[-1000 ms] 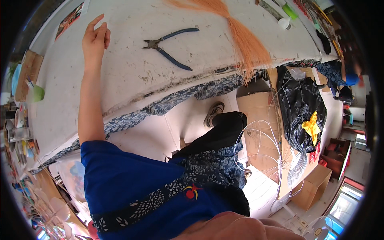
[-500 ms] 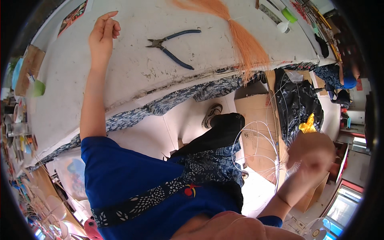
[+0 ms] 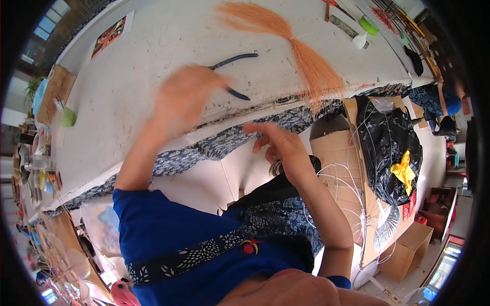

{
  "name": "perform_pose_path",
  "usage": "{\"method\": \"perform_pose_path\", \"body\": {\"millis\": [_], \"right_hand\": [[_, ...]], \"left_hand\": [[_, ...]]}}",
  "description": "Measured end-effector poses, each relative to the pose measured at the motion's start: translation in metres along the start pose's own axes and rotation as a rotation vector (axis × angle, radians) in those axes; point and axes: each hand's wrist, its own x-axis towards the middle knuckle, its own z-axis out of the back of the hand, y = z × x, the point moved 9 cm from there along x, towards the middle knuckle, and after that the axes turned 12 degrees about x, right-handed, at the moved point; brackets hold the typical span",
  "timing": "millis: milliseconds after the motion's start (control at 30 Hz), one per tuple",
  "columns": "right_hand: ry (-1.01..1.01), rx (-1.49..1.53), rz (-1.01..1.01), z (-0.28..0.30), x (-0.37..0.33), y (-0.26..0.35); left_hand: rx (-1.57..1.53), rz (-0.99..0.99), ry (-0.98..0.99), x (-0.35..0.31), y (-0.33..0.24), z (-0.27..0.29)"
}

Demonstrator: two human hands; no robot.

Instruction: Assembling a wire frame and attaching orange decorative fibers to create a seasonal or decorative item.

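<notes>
My left hand [image 3: 186, 97], smeared by motion, is over the white table [image 3: 122, 102], in front of a pair of cutting pliers. Its blur hides the jaws of the pliers [image 3: 236, 59]; the dark blue handles stick out past it. Whether those fingers hold anything does not show. Off the table's near edge hangs my right hand [image 3: 283, 148], fingers loosely bent and apart, with nothing visible in them. A bundle of thin orange strands [image 3: 311, 58], bound at its middle, lies beyond the hands, its lower end fanning over the edge.
To the right stand a cardboard box [image 3: 337, 148], looped pale wires [image 3: 352, 199], a black plastic bag [image 3: 375, 137] and a yellow scrap [image 3: 403, 171]. Green containers [image 3: 66, 116] sit at the table's left. At the far right a person in a blue cap [image 3: 452, 104] is at work.
My left hand has moved right and nearer, over the pliers. My right hand has swung left from beside the black bag to the table's near edge. The view has shifted slightly.
</notes>
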Motion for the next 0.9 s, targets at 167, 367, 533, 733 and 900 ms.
{"method": "perform_pose_path", "body": {"millis": [167,367,533,733,900], "right_hand": [[-0.096,0.546,-0.019,0.007,-0.013,0.023],[-0.250,0.627,0.340,0.085,-0.056,0.071],[-0.278,0.715,0.564,0.151,-0.104,0.092],[-0.579,0.778,0.703,0.184,-0.149,0.082],[-0.470,0.735,0.643,0.162,-0.155,0.065]], "left_hand": [[-0.257,-0.176,0.170,-0.009,-0.080,-0.016],[-0.544,0.255,0.337,-0.028,-0.050,-0.036],[-0.843,0.599,0.376,-0.047,-0.015,-0.055],[-0.826,0.771,0.501,-0.045,0.004,-0.076],[-0.350,0.690,0.291,-0.001,0.055,-0.080]]}}
